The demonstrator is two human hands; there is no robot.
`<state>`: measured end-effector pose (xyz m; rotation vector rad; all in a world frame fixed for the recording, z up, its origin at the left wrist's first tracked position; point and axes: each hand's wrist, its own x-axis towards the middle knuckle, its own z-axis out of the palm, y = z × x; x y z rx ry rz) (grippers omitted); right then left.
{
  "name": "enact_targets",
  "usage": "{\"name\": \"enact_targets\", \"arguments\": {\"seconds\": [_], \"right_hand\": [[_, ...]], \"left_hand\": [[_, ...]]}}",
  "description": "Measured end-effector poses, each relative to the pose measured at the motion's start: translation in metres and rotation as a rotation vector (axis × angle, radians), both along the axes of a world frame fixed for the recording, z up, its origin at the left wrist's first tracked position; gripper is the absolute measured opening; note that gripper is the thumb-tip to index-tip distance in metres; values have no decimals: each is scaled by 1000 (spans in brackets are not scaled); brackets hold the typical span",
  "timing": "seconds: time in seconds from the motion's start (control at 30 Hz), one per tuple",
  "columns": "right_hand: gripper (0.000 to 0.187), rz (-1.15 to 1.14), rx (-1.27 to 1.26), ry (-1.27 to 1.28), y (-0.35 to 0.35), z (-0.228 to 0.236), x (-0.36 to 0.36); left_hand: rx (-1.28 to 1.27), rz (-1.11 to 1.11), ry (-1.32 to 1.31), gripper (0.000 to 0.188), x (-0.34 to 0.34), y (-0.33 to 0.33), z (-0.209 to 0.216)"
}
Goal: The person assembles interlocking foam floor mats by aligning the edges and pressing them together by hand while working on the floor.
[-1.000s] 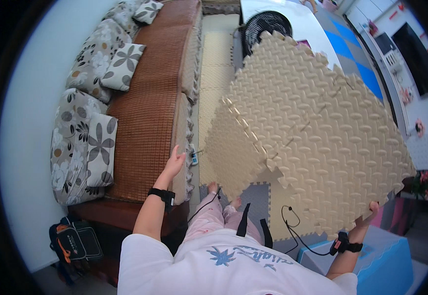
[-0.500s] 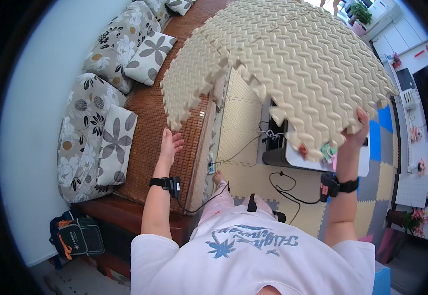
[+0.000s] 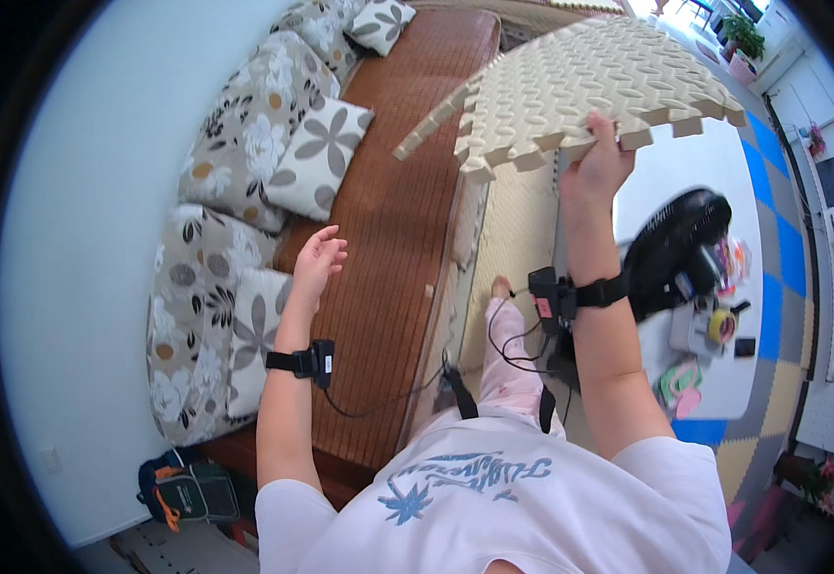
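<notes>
Raised in front of me is a beige foam floor mat [image 3: 594,81] with a ridged wavy pattern and toothed interlocking edges. My right hand [image 3: 600,165] grips its near edge, fingers wrapped over the rim. A narrow flap [image 3: 428,122] of the same beige foam hangs off the mat's left side. My left hand [image 3: 317,258] is off the mat, held over the wooden sofa seat, with loosely bent fingers and nothing in them. Each wrist carries a black strapped device with a cable.
Under the mat, to the right, stands a white table [image 3: 654,187] with a black fan [image 3: 680,234], a roll of tape [image 3: 723,325] and small items. Floral cushions [image 3: 244,158] line the slatted sofa seat [image 3: 388,220] at left. A backpack [image 3: 192,493] sits near the wall.
The mat has shifted away and looks smaller and folded, uncovering the sofa seat and the white table. My right hand has moved inward and farther forward; my left hand has stayed free of the mat.
</notes>
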<state>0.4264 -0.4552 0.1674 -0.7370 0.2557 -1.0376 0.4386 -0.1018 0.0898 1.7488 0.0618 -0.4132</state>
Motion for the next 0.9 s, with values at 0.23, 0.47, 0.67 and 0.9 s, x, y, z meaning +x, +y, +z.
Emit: {"name": "enact_targets", "arguments": {"seconds": [0.23, 0.47, 0.67, 0.9], "right_hand": [[44, -135, -525, 446, -40, -33, 139], [59, -206, -949, 825, -68, -44, 229], [51, -127, -1160, 775, -98, -49, 278], [38, 185, -1188, 576, -169, -151, 359]], "left_hand": [[-154, -254, -138, 46, 160, -180, 70], [-63, -360, -432, 52, 254, -356, 88], [-449, 63, -223, 27, 329, -394, 52], [-623, 283, -125, 35, 450, -408, 4]]}}
